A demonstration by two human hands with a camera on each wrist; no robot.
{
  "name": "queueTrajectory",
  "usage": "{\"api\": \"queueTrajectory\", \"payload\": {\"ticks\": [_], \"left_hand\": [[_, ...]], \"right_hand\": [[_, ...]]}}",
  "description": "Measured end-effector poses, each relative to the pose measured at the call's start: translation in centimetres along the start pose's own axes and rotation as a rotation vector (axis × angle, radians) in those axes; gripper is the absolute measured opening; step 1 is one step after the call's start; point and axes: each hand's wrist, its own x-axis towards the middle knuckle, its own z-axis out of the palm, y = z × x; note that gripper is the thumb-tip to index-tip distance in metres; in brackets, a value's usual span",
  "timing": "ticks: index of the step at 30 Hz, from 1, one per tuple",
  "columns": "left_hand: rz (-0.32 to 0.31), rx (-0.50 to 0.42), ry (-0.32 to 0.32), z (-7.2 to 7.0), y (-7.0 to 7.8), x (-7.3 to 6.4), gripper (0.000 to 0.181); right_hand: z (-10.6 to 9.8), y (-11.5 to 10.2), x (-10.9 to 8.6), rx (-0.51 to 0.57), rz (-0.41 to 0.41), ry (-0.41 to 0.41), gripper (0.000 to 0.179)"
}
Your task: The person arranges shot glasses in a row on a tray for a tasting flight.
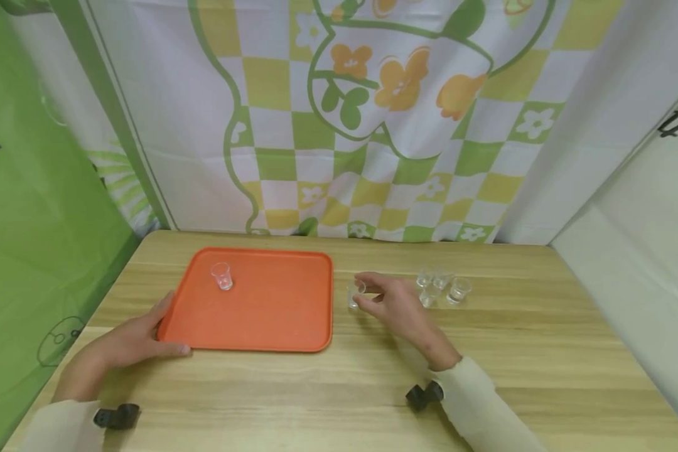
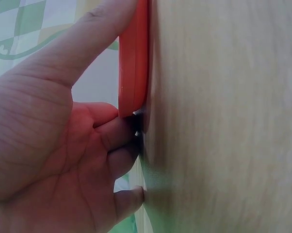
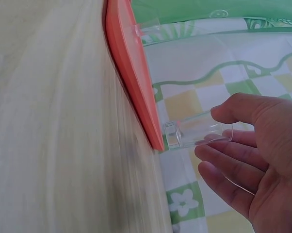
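In the head view an orange tray (image 1: 254, 301) lies on the table with one small clear shot glass (image 1: 223, 276) standing near its back left. My left hand (image 1: 132, 339) holds the tray's front left corner, the thumb along the front edge and the fingers at the left side. Just right of the tray, my right hand (image 1: 398, 307) pinches a second shot glass (image 3: 199, 132) by its upper part between thumb and fingers. Its thick base points down toward the table, beside the tray's right edge.
Several more shot glasses (image 1: 459, 290) stand grouped behind and to the right of my right hand. A patterned curtain (image 1: 294, 144) hangs along the back edge of the wooden table (image 1: 294, 402). Green cloth (image 1: 39, 207) covers the left side.
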Motion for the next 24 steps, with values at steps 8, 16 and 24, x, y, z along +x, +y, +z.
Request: {"api": "queueTrajectory", "payload": {"ticks": [8,16,24], "left_hand": [[0.000,0.011,0.001,0.0,-0.2,0.0,0.118],[-0.002,0.018,0.000,0.0,-0.3,0.2,0.118],[-0.008,0.008,-0.008,0.0,-0.1,0.2,0.119]], "right_hand": [[1.3,-0.9,1.2,-0.033,-0.029,-0.018,0.038],[2.2,-1.5,2.4,-0.050,-0.074,-0.039,0.031],[3.0,-1.7,3.3,-0.037,-0.081,-0.053,0.029]]}}
